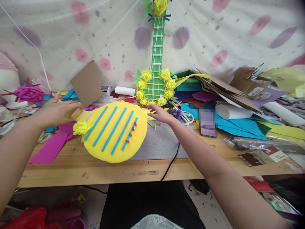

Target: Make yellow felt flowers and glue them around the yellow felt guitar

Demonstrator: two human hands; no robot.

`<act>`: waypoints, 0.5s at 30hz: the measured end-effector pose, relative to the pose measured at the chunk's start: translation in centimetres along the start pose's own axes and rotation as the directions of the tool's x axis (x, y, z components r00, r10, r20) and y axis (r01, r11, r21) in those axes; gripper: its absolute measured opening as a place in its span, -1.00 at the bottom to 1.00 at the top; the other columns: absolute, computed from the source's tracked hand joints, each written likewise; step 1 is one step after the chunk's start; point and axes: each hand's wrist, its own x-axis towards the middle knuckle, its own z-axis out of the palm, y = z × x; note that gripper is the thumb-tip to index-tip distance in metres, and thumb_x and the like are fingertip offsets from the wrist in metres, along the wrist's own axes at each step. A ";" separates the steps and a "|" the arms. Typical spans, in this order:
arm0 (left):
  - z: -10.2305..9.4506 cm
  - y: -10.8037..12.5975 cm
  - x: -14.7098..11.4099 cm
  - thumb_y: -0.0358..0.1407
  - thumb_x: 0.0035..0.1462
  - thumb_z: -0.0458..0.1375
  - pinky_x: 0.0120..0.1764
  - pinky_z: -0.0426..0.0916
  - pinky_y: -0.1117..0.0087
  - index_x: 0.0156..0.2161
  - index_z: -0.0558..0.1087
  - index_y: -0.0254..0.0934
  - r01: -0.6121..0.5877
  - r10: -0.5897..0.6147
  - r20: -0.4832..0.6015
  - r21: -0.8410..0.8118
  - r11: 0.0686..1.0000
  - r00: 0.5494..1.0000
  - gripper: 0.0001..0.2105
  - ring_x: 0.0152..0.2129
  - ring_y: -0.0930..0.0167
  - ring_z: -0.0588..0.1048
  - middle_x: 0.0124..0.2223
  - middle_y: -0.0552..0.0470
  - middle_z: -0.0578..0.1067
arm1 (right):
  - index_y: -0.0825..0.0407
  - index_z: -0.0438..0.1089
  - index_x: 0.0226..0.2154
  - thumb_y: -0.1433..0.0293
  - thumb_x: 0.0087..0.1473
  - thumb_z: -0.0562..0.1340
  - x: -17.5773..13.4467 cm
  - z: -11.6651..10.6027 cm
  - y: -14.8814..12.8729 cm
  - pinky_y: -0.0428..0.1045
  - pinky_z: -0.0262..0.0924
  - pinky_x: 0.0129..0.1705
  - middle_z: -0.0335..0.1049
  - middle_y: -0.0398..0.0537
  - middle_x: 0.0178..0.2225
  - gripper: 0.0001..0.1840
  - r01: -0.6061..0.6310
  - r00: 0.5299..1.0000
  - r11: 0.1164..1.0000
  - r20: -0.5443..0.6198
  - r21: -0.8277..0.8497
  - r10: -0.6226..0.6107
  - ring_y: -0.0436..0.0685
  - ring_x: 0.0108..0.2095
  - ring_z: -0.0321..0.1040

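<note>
A yellow craft lute with a rounded body is tilted over the front of the table. Blue strips cross its face, small red knots sit along one strip, and a yellow paper flower is fixed where the neck begins. My left hand grips the neck, which has pale pink strips; the neck's far end is hidden by the hand. Just beyond the body's right edge is my right hand, fingers stretched and apart, holding nothing. Whether its fingertips touch the body I cannot tell.
A green craft instrument ringed with yellow flowers leans on the back sheet. Under the lute lies a grey cutting mat. Scissors, a glue gun, a phone and coloured paper crowd the right side; magenta paper lies left.
</note>
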 end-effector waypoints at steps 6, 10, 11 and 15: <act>1.0 -3.7 -2.0 -0.17 -0.05 -0.02 0.11 -0.24 0.02 -0.02 0.29 -0.27 0.201 -0.200 -0.027 0.023 0.979 0.979 -0.55 0.00 0.31 0.31 0.04 -0.04 0.38 | 0.03 0.16 0.08 0.57 -0.10 0.18 1.3 2.9 0.3 0.17 0.05 0.05 0.14 0.12 0.08 -0.37 0.313 0.948 0.849 0.092 -0.426 -0.303 0.20 0.08 0.06; 0.8 -3.8 -2.3 -0.11 -0.06 -0.04 0.11 -0.26 -0.03 -0.03 0.29 -0.27 0.233 -0.234 -0.021 -0.043 0.972 0.972 -0.53 -0.02 0.27 0.32 0.03 -0.04 0.38 | 0.09 0.35 -0.08 0.51 -0.07 0.21 2.2 4.5 -0.2 0.14 0.07 0.01 0.26 0.13 -0.04 -0.59 0.393 0.917 0.774 0.152 -0.497 -0.368 0.22 0.01 0.11; 0.6 -3.7 -2.2 -0.12 -0.07 -0.03 0.11 -0.26 -0.03 -0.03 0.29 -0.26 0.235 -0.235 -0.009 -0.043 0.971 0.972 -0.53 -0.03 0.27 0.33 0.02 -0.03 0.39 | 0.10 0.40 -0.17 0.49 -0.06 0.20 2.4 4.7 -0.2 0.13 0.07 0.00 0.31 0.13 -0.09 -0.69 0.394 0.917 0.773 0.156 -0.498 -0.367 0.22 -0.02 0.14; -0.2 -2.5 -1.2 -0.13 -0.15 0.06 0.13 -0.23 0.05 -0.07 0.34 -0.22 0.224 -0.224 -0.005 -0.062 0.973 0.974 -0.53 -0.11 0.33 0.38 -0.06 0.04 0.45 | 0.09 0.45 -0.37 0.50 -0.02 0.15 3.0 4.3 0.0 0.08 0.08 -0.03 0.40 0.07 -0.24 -0.83 0.274 0.955 0.874 0.010 -0.401 -0.295 0.17 -0.11 0.22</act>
